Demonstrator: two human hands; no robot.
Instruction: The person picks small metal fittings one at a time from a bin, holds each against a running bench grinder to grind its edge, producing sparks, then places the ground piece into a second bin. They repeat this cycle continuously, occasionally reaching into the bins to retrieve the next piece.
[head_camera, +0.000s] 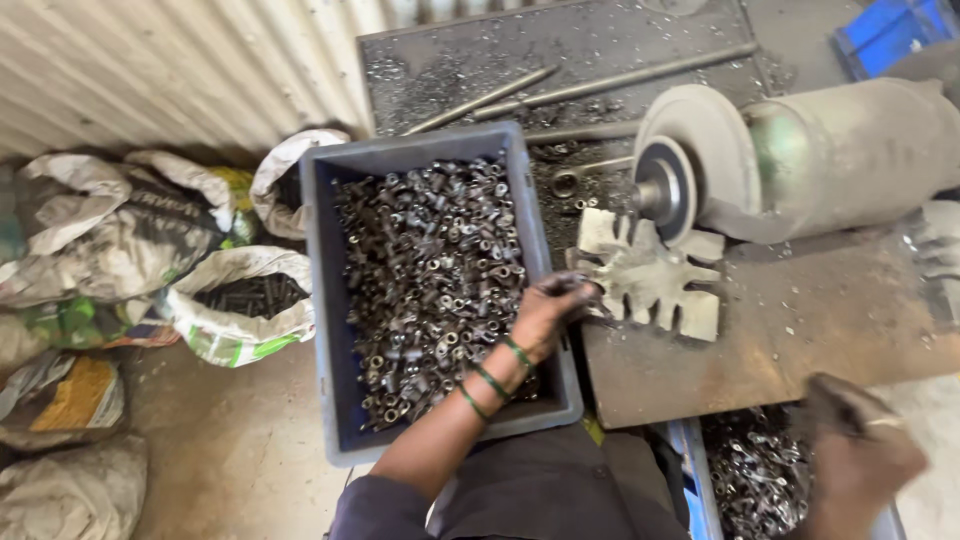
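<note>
Here the left hand (548, 312) reaches over the right rim of a grey bin (325, 300) full of small metal parts (430, 280). Its fingers are curled together at the edge of a notched plate (650, 280), and whether they pinch a part cannot be told. 3 green bangles (497, 378) sit on this wrist. The right hand (860, 450) is blurred, low on the right, above a second bin (690, 470) with more shiny parts; if it is open or closed cannot be told. The notched plate lies on the desk (800, 320), just below the wheel (665, 190) of a grey grinder (840, 150). Behind the grey bin, long rods (600, 85) lie on a dark tray (560, 50) covered with metal chips. On the floor at the left stand several sacks (240, 310), 1 open and showing dark pieces inside.
</note>
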